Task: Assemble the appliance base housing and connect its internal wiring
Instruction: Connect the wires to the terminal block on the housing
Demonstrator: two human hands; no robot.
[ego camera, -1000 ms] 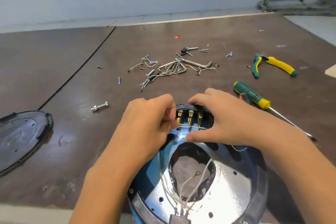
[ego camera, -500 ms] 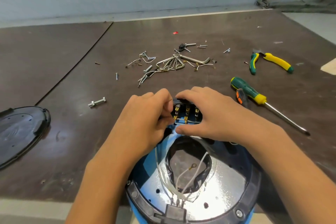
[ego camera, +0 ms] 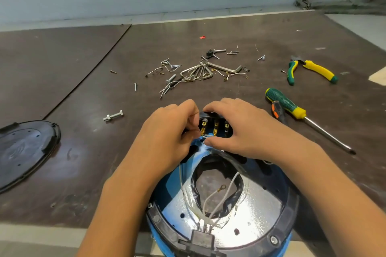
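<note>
Both hands have drawn closer together over the terminal block [ego camera: 216,129] at the far rim of the blue base housing [ego camera: 277,233], which stands at the near edge of the table [ego camera: 83,152]. The left hand [ego camera: 167,135] has curled fingers pinching a white wire [ego camera: 207,136] at the leftmost brass terminal. The right hand [ego camera: 240,129] clamps the block between curled fingers and thumb.

1. We are looking at two bare hands, the left hand [ego camera: 167,137] and the right hand [ego camera: 240,131], uncovered from fingertips to wrist.
2. We are seeing the left forearm [ego camera: 117,200] and the right forearm [ego camera: 325,190] showing bare right to the picture's lower edge.
3. We are finding the fingernails too small and blurred to describe.
</note>
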